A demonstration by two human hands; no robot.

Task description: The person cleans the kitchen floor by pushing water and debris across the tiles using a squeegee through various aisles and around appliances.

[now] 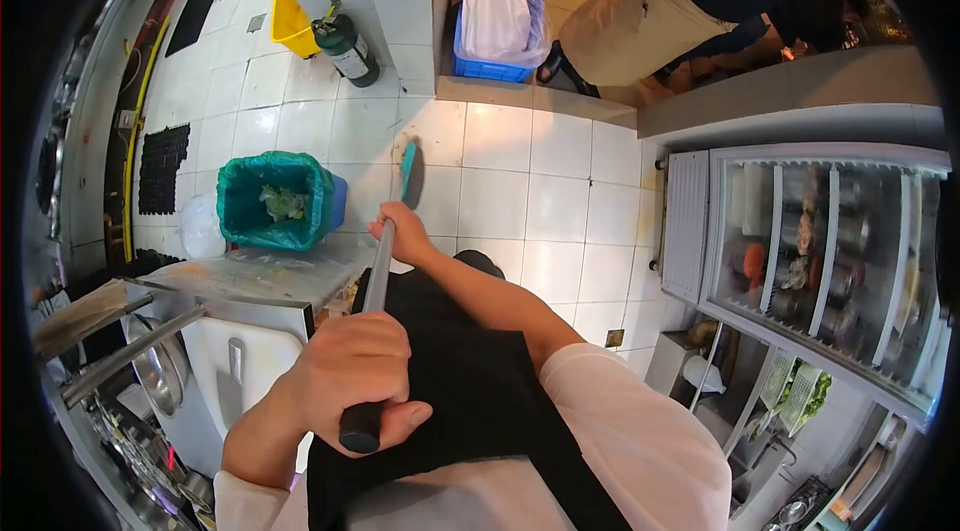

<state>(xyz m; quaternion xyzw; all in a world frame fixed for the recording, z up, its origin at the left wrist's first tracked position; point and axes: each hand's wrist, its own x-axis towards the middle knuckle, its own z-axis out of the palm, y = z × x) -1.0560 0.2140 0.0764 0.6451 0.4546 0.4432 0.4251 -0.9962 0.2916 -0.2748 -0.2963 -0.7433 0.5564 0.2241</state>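
- Left grip [355,371] is clasping broom [380,271] near black end [361,428]; right grip [403,234] is wrapping shaft lower down.
- Teal head [409,159] is sitting at 11 o'clock, over floor [490,211].
- Probably handling light, stiff; shaft suiting two-handed hold.

The person wears a pale, off-white shirt [450,499] under a plain black apron [460,381]. The right sleeve [635,431] is short and loose, ending in a wide hem near the elbow, with soft creases in the cloth; the left sleeve [247,503], partly cut off by the frame, is the same pale colour. A broad black strap [568,471] runs up from the apron's bib, whose top edge leaves the shirt's chest showing. Both forearms, the left hand [358,371] and the right hand [402,234] are bare.
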